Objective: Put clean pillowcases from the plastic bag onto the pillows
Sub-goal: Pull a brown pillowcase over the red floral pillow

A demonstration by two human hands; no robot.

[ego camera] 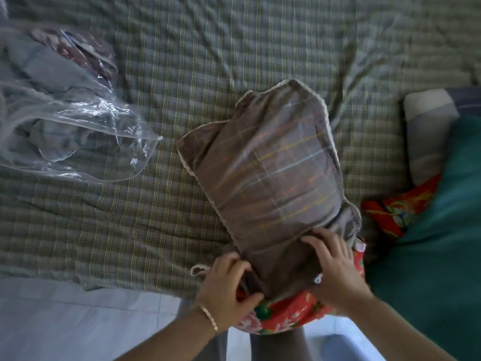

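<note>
While one pillowcase (273,162) sheathes one pillow (286,313), left hand (229,280) and right hand (335,267) grip it; one bag (78,142) nearby.

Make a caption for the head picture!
Left hand and right hand pull a brown pillowcase over a red pillow on the bed.

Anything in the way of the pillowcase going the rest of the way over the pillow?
Nothing visible. The left hand and right hand hold the pillowcase at its open end. The red end of the pillow sticking out toward the person is bare. The plastic bag lies apart on the bed, to the left.
</note>
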